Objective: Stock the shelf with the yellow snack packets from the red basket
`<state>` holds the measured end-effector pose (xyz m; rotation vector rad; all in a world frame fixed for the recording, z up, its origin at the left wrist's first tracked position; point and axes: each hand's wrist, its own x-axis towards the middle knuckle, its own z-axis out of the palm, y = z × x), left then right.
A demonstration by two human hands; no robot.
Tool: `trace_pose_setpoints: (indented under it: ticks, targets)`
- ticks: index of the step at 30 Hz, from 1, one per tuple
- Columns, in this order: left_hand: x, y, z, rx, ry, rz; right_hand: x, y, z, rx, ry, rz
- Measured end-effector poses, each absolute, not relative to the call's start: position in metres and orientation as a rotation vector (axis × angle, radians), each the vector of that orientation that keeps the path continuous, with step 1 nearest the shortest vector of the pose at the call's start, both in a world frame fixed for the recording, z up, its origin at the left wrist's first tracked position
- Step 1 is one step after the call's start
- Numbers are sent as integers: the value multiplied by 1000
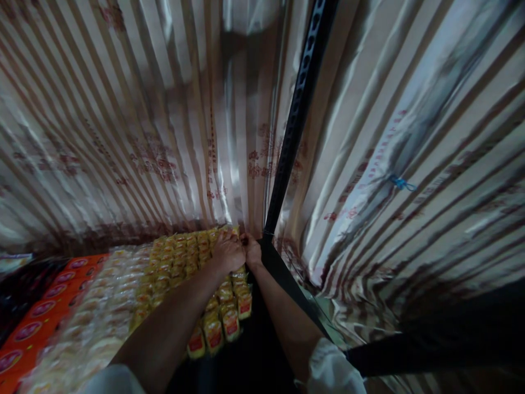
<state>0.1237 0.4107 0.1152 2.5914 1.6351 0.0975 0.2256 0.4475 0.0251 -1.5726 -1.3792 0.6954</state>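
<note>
Both hands reach to the far right corner of a block of yellow-wrapped snack packets [176, 254], lined up in tight rows. My left hand [228, 253] lies over the far end of the rightmost rows, its fingers curled down on a packet there. Close against it, my right hand [252, 251] is closed at the outer edge of the block, fingers bent inward; what they hold is hidden. Nearer to me, the row ends show yellow packets with red labels [214, 335]. The light is dim, so small details are blurred.
Left of the yellow packets lie clear-wrapped pale packets [110, 306], then orange-red boxes [49, 306] and dark packages [20, 290]. A black perforated post [293, 126] rises at the shelf corner [273, 262]. Striped plastic sheeting [176, 137] hangs behind and right, with a blue tie [402, 183].
</note>
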Motion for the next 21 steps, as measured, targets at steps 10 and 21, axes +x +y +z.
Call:
trace_pose_setpoints:
  ticks: [10,21]
  targets:
    - [125,423,98,2710,1588,173,224,448,21,-1582,-1324,733]
    - [133,402,126,2631,1534,202,230,430,35,-1491,-1209,686]
